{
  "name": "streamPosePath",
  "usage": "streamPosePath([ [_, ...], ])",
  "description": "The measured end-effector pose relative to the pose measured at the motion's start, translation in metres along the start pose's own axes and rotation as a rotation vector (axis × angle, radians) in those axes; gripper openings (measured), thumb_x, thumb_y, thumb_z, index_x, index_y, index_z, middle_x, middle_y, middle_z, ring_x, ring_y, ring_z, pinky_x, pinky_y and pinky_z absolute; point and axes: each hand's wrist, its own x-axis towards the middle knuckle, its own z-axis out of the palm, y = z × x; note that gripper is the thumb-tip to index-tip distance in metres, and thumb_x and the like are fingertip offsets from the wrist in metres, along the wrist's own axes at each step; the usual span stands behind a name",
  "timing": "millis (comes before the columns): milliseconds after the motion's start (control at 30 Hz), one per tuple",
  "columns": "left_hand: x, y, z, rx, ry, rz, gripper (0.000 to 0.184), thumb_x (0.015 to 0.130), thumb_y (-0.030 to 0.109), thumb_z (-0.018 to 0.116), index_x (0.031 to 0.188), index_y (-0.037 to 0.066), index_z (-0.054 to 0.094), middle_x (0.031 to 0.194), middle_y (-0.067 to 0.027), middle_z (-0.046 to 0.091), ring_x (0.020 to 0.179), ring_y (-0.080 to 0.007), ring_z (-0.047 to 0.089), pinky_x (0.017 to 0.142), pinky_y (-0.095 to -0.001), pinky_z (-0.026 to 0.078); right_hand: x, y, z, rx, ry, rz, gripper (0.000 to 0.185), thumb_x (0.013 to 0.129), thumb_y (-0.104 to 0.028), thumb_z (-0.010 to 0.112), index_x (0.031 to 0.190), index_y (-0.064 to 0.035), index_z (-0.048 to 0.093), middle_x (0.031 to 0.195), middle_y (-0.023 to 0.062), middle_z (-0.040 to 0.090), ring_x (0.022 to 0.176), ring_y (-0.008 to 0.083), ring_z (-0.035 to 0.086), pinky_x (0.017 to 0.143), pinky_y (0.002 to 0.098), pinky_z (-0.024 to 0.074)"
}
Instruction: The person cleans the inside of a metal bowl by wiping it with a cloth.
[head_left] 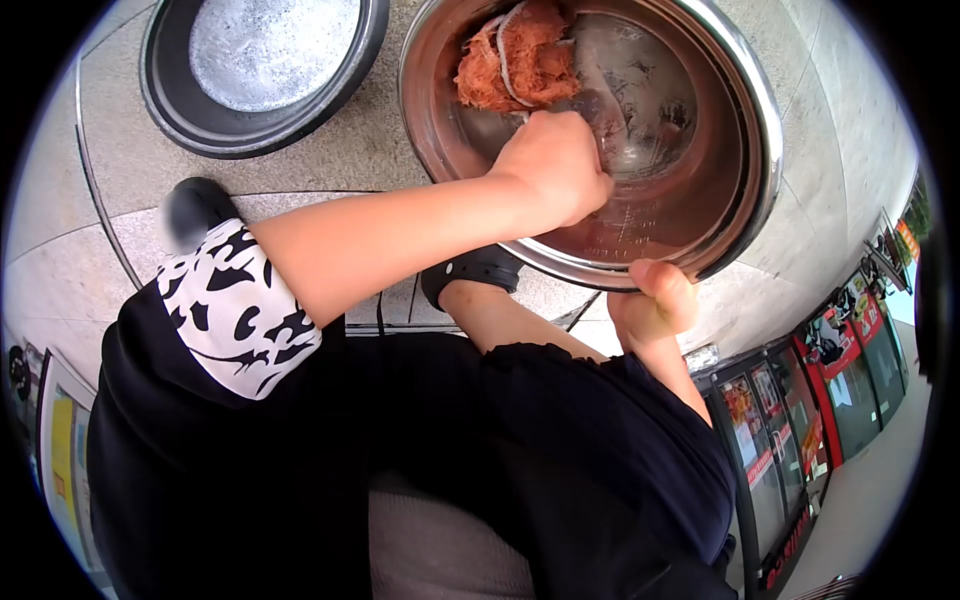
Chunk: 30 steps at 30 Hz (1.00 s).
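Note:
A wide, shiny metal pot point(765, 120) is at the upper centre, with shallow water and faint markings inside. My left hand point(555, 165) reaches into it, fingers curled into a fist; what they hold, if anything, is hidden beneath. Just beyond the knuckles lies a shaggy orange-red clump point(545, 55) with a grey strip across it, against the pot's far left side. My right hand point(655, 300) grips the near rim, thumb on top and the other fingers mostly hidden.
A dark round tub point(265, 145) of foamy water point(270, 50) stands at the upper left on the paved ground point(110, 170). My black clogs point(480, 270) are close to the pot. Shopfronts point(770, 420) appear at the lower right.

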Motion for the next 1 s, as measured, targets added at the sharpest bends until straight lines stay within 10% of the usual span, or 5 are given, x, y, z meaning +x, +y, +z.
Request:
streamPosePath([
  [100, 0.003, -0.006, -0.002, 0.023, 0.022, -0.022, 0.013, 0.074, 0.007, 0.063, 0.07, -0.005, 0.065, 0.057, -0.012, 0.063, 0.049, -0.0154, 0.063, 0.052, -0.0274, 0.052, 0.004, 0.014, -0.007, 0.131, 0.054, -0.253, 0.053, 0.066, -0.011, 0.057, 0.115, 0.0063, 0.05, 0.107, 0.0141, 0.058, 0.097, 0.0236, 0.057, 0.085, 0.0344, 0.0467],
  [500, -0.004, 0.004, 0.003, -0.23, -0.034, -0.097, 0.014, 0.073, 0.009, 0.065, 0.071, -0.005, 0.066, 0.056, -0.0111, 0.062, 0.051, -0.0157, 0.063, 0.052, -0.0273, 0.051, -0.002, -0.001, 0.0, 0.047, -0.075, -0.11, 0.063, 0.063, -0.008, 0.056, 0.123, 0.0052, 0.044, 0.116, 0.0148, 0.054, 0.103, 0.0246, 0.053, 0.093, 0.0372, 0.0418],
  [767, -0.004, -0.005, -0.005, -0.037, -0.038, -0.058, 0.015, 0.073, 0.011, 0.063, 0.071, -0.003, 0.066, 0.063, -0.0139, 0.065, 0.058, -0.0216, 0.065, 0.062, -0.0319, 0.053, -0.007, 0.004, -0.008, 0.054, -0.033, -0.092, 0.065, 0.065, -0.016, 0.055, 0.127, 0.0023, 0.043, 0.121, 0.0134, 0.051, 0.112, 0.0272, 0.049, 0.098, 0.0409, 0.0378],
  [867, 0.0, 0.001, -0.014, 0.651, 0.093, 0.367, 0.015, 0.074, 0.012, 0.062, 0.071, -0.003, 0.066, 0.069, -0.023, 0.062, 0.071, -0.037, 0.064, 0.066, -0.0415, 0.053, -0.005, 0.019, -0.011, 0.185, 0.011, -0.185, 0.066, 0.061, -0.003, 0.058, 0.126, 0.0014, 0.043, 0.118, 0.0118, 0.052, 0.107, 0.0229, 0.05, 0.095, 0.0373, 0.0398],
  [1000, -0.003, 0.013, -0.011, 0.538, 0.016, 0.315, 0.016, 0.075, 0.012, 0.062, 0.072, -0.003, 0.067, 0.069, -0.0237, 0.062, 0.071, -0.0372, 0.064, 0.066, -0.0412, 0.053, -0.006, 0.007, -0.003, 0.048, 0.068, -0.226, 0.064, 0.064, -0.01, 0.057, 0.126, 0.0005, 0.044, 0.119, 0.0114, 0.051, 0.108, 0.0242, 0.049, 0.096, 0.0391, 0.039],
])
